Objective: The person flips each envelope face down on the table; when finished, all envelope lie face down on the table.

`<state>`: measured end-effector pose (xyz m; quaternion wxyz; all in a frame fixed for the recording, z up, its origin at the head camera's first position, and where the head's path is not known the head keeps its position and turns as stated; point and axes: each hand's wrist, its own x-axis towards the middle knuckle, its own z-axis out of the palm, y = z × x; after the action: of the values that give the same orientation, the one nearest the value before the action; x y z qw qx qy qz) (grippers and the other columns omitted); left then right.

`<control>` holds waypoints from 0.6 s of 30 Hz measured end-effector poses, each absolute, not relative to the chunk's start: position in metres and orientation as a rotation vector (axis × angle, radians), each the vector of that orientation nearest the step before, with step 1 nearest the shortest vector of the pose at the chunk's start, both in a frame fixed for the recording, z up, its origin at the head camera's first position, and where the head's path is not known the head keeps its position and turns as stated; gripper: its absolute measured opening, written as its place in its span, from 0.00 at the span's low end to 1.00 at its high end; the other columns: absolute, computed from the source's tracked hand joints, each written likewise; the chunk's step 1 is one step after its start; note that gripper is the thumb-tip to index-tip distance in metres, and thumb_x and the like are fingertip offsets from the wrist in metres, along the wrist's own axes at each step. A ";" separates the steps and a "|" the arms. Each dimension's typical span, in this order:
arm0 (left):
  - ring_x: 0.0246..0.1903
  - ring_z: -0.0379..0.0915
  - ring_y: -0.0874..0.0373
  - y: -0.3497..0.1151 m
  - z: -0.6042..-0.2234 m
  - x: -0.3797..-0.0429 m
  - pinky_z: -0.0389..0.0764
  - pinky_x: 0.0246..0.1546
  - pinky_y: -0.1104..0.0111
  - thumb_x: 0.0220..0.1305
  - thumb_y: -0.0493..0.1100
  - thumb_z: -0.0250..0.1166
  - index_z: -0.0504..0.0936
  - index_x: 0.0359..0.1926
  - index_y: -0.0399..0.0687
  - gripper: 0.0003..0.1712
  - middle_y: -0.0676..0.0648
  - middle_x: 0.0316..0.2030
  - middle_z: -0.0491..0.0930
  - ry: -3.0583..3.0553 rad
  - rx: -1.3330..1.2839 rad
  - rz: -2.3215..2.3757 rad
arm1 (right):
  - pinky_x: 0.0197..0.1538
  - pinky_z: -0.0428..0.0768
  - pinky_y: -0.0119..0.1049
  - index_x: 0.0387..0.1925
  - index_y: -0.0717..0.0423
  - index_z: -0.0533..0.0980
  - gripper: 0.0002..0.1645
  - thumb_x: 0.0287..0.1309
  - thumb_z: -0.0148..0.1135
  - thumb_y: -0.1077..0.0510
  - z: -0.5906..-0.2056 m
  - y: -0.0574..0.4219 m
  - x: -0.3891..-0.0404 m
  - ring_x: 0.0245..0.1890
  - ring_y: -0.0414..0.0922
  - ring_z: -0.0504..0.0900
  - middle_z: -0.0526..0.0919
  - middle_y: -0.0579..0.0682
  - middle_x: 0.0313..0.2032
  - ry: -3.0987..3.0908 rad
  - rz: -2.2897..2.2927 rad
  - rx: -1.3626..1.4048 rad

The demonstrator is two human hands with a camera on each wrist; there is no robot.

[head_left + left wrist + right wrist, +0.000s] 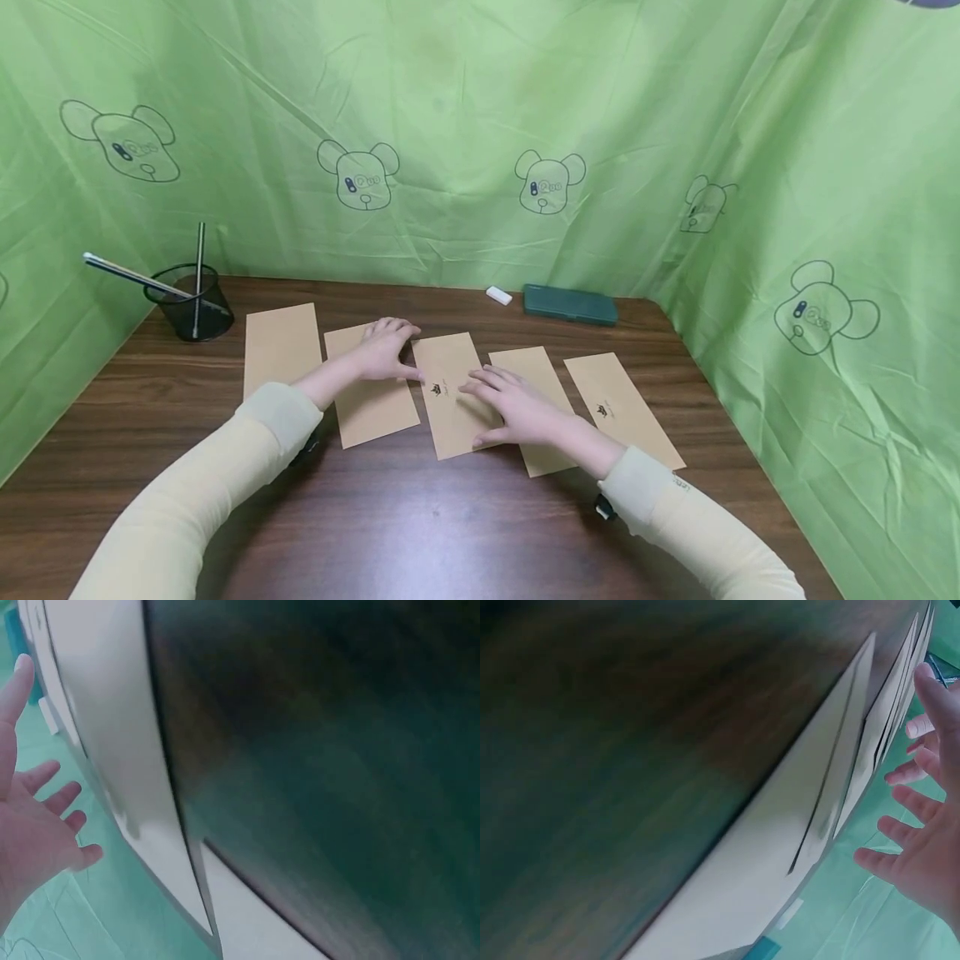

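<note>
A: Take the middle envelope (442, 408) as the dial's centre. Where is the rest of the row?

B: The second envelope (375, 408) lies at nine o'clock, the leftmost envelope (281, 350) beyond it. At three sits the fourth envelope (538, 367), then the rightmost envelope (618, 400). All five lie flat on the tabletop (435, 533), side by side and apart.

A: And the hands?

B: The left hand (382, 350) is at ten o'clock, above the second envelope, thumb towards the middle one. The right hand (517, 408) is just past three, over the middle and fourth envelopes.

A: Holding anything?

B: Nothing. Both sets of fingers are spread and free; the wrist views show them against green cloth (142, 915), so I judge them off the paper.

A: Which step, then?

B: I'd call it reaching over or adjusting the row, with no grip taken.

A: What does the next move call for?

B: Probably lowering the fingertips lightly onto one envelope's edge. Thin paper could slide or crease, and a careless thumb might nudge the middle envelope.
</note>
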<state>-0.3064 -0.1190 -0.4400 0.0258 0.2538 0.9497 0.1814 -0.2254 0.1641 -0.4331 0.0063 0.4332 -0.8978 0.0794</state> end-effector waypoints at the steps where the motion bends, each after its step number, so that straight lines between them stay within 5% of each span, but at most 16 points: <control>1: 0.66 0.50 0.35 -0.118 -0.441 -0.306 0.46 0.64 0.39 0.43 0.65 0.72 0.65 0.65 0.38 0.54 0.35 0.63 0.63 2.933 0.779 0.547 | 0.66 0.58 0.59 0.66 0.49 0.64 0.51 0.44 0.67 0.31 -0.433 0.167 -0.224 0.67 0.60 0.59 0.63 0.58 0.66 -2.809 0.243 1.354; 18: 0.66 0.49 0.36 -0.114 -0.451 -0.302 0.50 0.62 0.39 0.40 0.71 0.70 0.64 0.66 0.36 0.60 0.34 0.66 0.59 2.920 0.703 0.468 | 0.65 0.59 0.59 0.59 0.49 0.72 0.41 0.47 0.65 0.32 -0.438 0.184 -0.221 0.67 0.61 0.59 0.69 0.55 0.64 -2.931 0.190 1.316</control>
<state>-0.3017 -0.1135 -0.4507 0.0509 0.2309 0.9594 0.1539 -0.2212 0.1836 -0.4383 -0.0384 0.4087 -0.9099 0.0589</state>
